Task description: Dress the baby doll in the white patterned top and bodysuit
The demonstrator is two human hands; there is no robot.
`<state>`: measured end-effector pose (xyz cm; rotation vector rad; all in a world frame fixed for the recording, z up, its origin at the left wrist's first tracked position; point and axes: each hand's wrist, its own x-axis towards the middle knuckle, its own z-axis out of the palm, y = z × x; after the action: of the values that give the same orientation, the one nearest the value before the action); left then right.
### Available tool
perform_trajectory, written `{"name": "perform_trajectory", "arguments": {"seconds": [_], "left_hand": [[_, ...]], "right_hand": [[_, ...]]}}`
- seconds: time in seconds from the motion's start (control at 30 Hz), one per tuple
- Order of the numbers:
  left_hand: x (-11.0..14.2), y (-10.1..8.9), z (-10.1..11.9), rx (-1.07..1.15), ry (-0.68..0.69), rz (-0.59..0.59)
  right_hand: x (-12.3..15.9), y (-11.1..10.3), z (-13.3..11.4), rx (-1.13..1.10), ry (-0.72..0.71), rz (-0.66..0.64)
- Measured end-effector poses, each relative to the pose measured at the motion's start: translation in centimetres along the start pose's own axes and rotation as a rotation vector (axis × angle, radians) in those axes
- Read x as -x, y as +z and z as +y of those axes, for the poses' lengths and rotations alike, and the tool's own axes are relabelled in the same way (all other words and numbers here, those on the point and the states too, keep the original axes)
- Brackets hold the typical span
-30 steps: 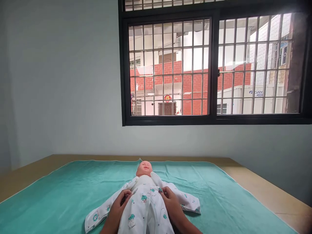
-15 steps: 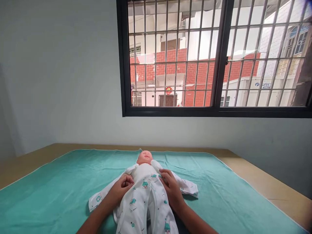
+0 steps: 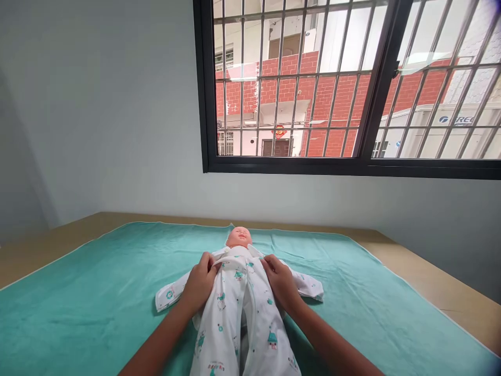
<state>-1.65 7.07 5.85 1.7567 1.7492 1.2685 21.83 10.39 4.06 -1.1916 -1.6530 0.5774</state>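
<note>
A baby doll [image 3: 239, 237] lies on its back with its head toward the wall, dressed in a white baby outfit [image 3: 235, 303] printed with small green houses and figures. My left hand [image 3: 202, 279] pinches the cloth at the doll's left-hand side in view, near the chest. On the opposite side, my right hand [image 3: 279, 279] grips the outfit's edge with bent fingers. Both sleeves [image 3: 170, 295] stretch outward flat past my hands. The two legs of the outfit come toward me with a dark gap between them. The doll's own arms and legs are hidden.
A green sheet [image 3: 97, 297] with a pale edge lies under the doll on a light wooden surface [image 3: 442, 279]. Behind it stands a plain wall [image 3: 152, 193], with a dark-framed barred window [image 3: 289, 166] above.
Both hands have shifted up toward the doll's chest and grip the cloth there. The printed cloth now reaches higher over the torso. The view has tilted down and turned slightly left.
</note>
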Motion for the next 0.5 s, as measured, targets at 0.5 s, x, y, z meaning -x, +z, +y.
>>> {"name": "perform_trajectory", "arguments": {"seconds": [0.5], "left_hand": [[0.3, -1.4, -1.6, 0.466, -0.101, -0.342]], "right_hand": [[1.0, 0.1, 0.8, -0.141, -0.159, 0.009]]}}
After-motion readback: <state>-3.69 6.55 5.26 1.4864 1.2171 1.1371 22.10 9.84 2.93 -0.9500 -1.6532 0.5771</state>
